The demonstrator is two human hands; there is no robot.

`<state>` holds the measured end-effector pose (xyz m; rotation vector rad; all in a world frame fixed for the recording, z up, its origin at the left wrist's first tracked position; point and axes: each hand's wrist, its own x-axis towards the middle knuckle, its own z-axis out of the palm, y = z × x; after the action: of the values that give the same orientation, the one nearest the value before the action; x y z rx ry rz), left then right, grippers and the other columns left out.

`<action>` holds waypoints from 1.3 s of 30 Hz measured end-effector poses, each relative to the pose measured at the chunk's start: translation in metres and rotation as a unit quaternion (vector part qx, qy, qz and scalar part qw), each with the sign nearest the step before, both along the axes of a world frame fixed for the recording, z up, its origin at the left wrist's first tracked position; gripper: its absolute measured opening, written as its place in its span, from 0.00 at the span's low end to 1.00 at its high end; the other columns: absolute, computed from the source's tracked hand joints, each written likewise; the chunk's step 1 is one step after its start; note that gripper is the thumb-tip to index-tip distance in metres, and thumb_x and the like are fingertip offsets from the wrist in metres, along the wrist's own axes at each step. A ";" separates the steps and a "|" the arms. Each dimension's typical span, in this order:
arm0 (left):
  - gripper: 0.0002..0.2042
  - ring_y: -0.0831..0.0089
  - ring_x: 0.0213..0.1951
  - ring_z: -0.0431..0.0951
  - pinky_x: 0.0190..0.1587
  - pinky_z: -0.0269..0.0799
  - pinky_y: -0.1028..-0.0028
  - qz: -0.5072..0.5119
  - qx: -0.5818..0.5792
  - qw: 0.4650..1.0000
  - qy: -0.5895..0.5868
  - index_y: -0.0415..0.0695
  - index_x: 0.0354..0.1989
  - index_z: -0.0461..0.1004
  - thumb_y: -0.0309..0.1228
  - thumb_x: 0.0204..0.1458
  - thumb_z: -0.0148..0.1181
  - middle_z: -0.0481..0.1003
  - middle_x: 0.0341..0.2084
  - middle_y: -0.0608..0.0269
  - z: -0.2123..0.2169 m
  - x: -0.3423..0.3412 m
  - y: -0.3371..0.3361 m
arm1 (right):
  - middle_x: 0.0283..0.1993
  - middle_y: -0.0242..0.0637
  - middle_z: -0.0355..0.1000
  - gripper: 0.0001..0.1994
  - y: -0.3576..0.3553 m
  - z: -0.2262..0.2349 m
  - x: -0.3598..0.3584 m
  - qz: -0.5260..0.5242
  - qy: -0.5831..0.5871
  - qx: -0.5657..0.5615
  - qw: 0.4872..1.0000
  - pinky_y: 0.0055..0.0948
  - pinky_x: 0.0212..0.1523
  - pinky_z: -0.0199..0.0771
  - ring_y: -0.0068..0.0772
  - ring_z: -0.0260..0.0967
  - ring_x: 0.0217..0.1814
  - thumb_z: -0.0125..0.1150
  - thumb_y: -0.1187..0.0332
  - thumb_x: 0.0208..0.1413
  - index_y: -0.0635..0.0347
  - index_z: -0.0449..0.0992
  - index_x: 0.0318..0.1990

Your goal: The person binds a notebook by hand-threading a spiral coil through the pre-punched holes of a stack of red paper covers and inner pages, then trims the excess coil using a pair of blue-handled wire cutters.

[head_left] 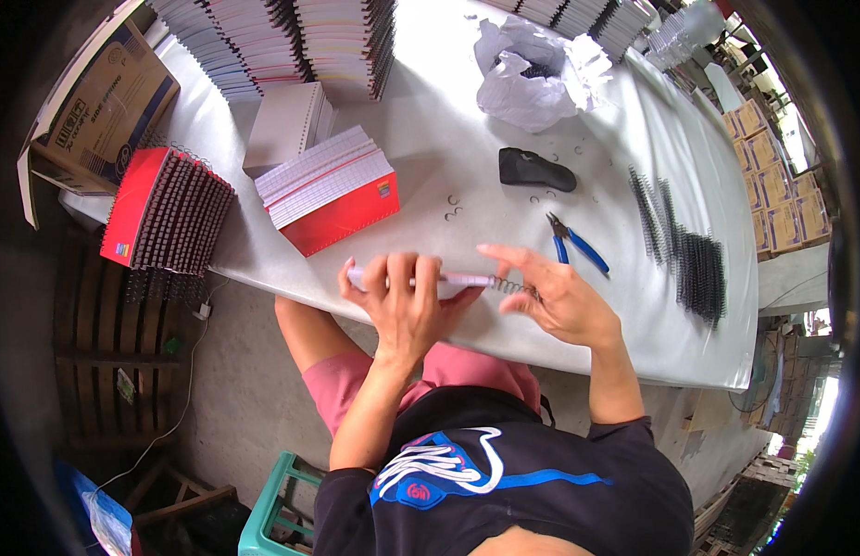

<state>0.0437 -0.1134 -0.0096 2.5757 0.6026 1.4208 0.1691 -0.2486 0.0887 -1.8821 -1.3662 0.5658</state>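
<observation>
My left hand [404,301] grips a small stack of notebook pages [462,278] edge-on above the table's front edge, fingers over the top. From the right end of the stack sticks out a dark spiral binding coil [506,285]. Its free end lies between the thumb and fingers of my right hand [571,301], with the index finger stretched toward the pages. How far the coil passes into the pages is hidden. Beyond my left hand stands a pile of unbound notebooks [342,208] with a red cover. Blue-handled cutting pliers [580,246] lie past my right hand.
Black coils [700,278] lie at the right. A black pouch [536,170], wire offcuts [453,199] and crumpled white plastic [532,88] rest farther back. Bound red notebooks [170,208], a cardboard box [110,102] and tall notebook stacks [342,42] occupy the left and back.
</observation>
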 end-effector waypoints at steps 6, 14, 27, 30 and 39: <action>0.28 0.65 0.42 0.63 0.47 0.53 0.53 -0.025 -0.044 0.996 0.068 0.51 0.34 0.70 0.59 0.32 0.65 0.65 0.31 0.66 0.001 0.006 0.006 | 0.34 0.40 0.70 0.18 -0.009 -0.026 0.018 0.010 -0.108 0.057 0.992 0.29 0.30 0.68 0.34 0.68 0.30 0.57 0.70 0.55 0.54 0.69 0.55; 0.26 0.60 0.44 0.63 0.48 0.56 0.57 -0.059 -0.069 0.995 0.048 0.47 0.27 0.69 0.58 0.31 0.66 0.65 0.39 0.60 0.008 0.006 0.011 | 0.40 0.40 0.75 0.16 0.010 -0.020 0.059 -0.010 -0.090 -0.073 0.993 0.35 0.47 0.69 0.37 0.73 0.36 0.49 0.69 0.58 0.50 0.70 0.55; 0.29 0.50 0.53 0.58 0.53 0.58 0.55 -0.112 -0.121 0.985 0.047 0.41 0.19 0.66 0.55 0.27 0.72 0.63 0.49 0.53 0.007 0.003 0.020 | 0.43 0.52 0.75 0.14 0.002 -0.043 0.067 0.225 0.368 0.236 0.871 0.40 0.55 0.71 0.47 0.73 0.50 0.52 0.90 0.44 0.69 0.78 0.38; 0.28 0.50 0.54 0.59 0.55 0.58 0.52 -0.117 -0.132 0.984 0.032 0.40 0.20 0.66 0.52 0.27 0.72 0.63 0.48 0.52 0.006 0.002 0.018 | 0.40 0.51 0.76 0.13 0.005 -0.047 0.051 0.106 0.277 0.131 0.946 0.42 0.55 0.70 0.46 0.74 0.48 0.57 0.89 0.42 0.68 0.79 0.36; 0.29 0.48 0.57 0.57 0.54 0.60 0.53 -0.142 -0.112 0.984 0.005 0.42 0.19 0.66 0.54 0.25 0.72 0.62 0.49 0.50 0.006 0.007 0.027 | 0.38 0.43 0.78 0.18 0.013 -0.046 0.062 0.153 0.194 0.165 0.955 0.34 0.49 0.74 0.38 0.76 0.44 0.60 0.88 0.32 0.63 0.81 0.34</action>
<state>0.0510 -0.0866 -0.0037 2.3791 0.3527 1.1773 0.2313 -0.2353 0.0429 -1.2235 -1.3900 0.7611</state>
